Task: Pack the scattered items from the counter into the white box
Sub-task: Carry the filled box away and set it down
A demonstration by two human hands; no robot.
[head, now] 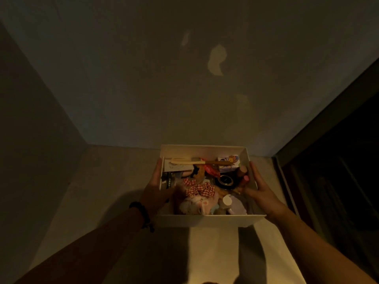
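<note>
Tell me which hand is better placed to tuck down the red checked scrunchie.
Left, narrowly. The left hand grips the white box wall right beside the scrunchie; the right hand is farther.

white box (209, 220): looking like matt card or thin board, its walls showing smooth and flat
bench (114, 193): appearing as a matt, pale, stone-like or plastered surface, slightly mottled
checked scrunchie (200, 189): showing as soft woven cloth, red and white, gathered into folds in the middle of the white box
toothbrush (187, 160): looking like smooth pale plastic, lying by the far wall of the white box
round compact (225, 181): gleaming as glossy black, right of the checked scrunchie
wrist beads (141, 212): appearing dark and matt, left of the white box
</note>
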